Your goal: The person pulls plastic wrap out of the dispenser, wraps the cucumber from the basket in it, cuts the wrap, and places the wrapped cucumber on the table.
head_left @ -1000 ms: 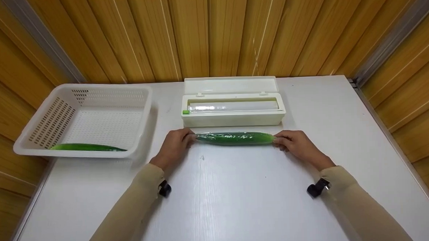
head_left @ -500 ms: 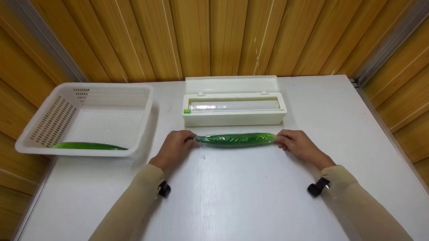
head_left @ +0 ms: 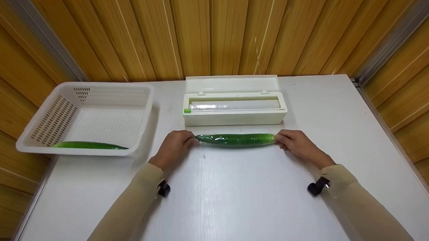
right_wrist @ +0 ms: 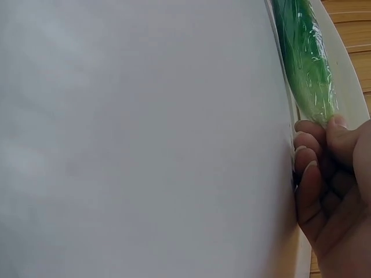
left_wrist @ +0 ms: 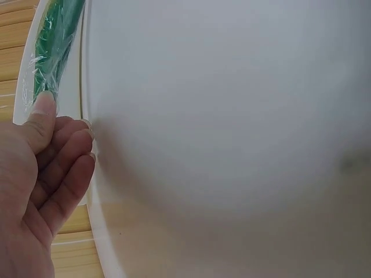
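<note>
A green cucumber (head_left: 236, 140) in clear, shiny cling film lies lengthwise between the two hands, in front of the dispenser box. My left hand (head_left: 174, 147) pinches the film at its darker left end; in the left wrist view the thumb (left_wrist: 43, 110) presses on the wrinkled film there. At the paler right end, my right hand (head_left: 297, 144) pinches the wrapped tip between thumb and fingers. The right wrist view shows the film (right_wrist: 316, 63) drawn close round that end, and the other fingers (right_wrist: 307, 168) curled below.
Behind the cucumber stands a white cling film dispenser (head_left: 236, 119), lid up, with a film roll (head_left: 235, 105) inside and a green slider (head_left: 187, 110) at its left. A white perforated basket (head_left: 148, 112) at the left holds another cucumber (head_left: 90, 145). Wood-patterned walls (head_left: 225, 34) border the white table (head_left: 235, 205).
The wrapped cucumber has turned about its length between the hands, its shine shifting. Both hands keep their pinch at the ends and have hardly moved.
</note>
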### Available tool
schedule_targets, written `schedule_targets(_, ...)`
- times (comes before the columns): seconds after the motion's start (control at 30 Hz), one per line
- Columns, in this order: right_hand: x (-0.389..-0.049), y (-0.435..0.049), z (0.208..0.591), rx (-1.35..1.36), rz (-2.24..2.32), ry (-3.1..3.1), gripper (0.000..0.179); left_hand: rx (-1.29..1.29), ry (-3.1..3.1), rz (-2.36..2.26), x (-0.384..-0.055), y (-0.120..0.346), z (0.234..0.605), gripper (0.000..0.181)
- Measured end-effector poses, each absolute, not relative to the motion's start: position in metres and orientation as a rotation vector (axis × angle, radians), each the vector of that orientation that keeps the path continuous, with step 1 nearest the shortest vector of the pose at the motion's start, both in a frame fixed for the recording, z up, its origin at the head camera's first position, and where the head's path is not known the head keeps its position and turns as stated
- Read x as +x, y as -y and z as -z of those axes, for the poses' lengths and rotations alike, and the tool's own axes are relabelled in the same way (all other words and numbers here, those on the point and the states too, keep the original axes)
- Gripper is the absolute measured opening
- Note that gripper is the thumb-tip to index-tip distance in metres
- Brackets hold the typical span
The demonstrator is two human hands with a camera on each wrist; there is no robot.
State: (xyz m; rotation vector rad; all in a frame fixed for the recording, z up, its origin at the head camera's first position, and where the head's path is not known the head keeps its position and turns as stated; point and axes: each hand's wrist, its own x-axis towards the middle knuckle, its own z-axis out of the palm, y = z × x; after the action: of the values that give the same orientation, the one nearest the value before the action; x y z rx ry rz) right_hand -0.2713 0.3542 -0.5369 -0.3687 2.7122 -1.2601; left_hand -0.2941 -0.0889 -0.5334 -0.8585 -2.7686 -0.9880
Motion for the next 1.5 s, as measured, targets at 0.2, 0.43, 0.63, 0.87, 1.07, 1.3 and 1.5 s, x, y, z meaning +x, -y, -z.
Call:
schedule_targets(0.2,-0.272,-0.353,0.537,-0.367,1.237,-2.716,0.029,-0.821,2.853,0.998,-0.293,0.088,0.533,0.015)
schedule_targets(0.43,-0.271,-0.351,0.536,-0.324,1.233,-2.716,0.031,-0.697,2.985,0.894,-0.289,0.078,0.528,0.043)
schedule_targets(0.63,-0.271,-0.351,0.536,-0.341,1.231,-2.718,0.032,-0.712,2.964,0.800,-0.290,0.073,0.527,0.039)
schedule_targets(0.87,-0.272,-0.352,0.535,-0.347,1.230,-2.705,0.032,-0.801,2.920,0.685,-0.291,0.074,0.528,0.033)
schedule_targets(1.07,-0.272,-0.351,0.536,-0.338,1.248,-2.700,0.033,-0.899,2.873,0.610,-0.290,0.076,0.529,0.026)
schedule_targets(1.3,-0.270,-0.349,0.534,-0.368,1.206,-2.724,0.035,-1.018,2.849,0.676,-0.292,0.082,0.531,0.022)
schedule_targets(1.5,-0.271,-0.349,0.532,-0.352,1.161,-2.723,0.035,-1.031,2.886,0.848,-0.294,0.087,0.530,0.020)
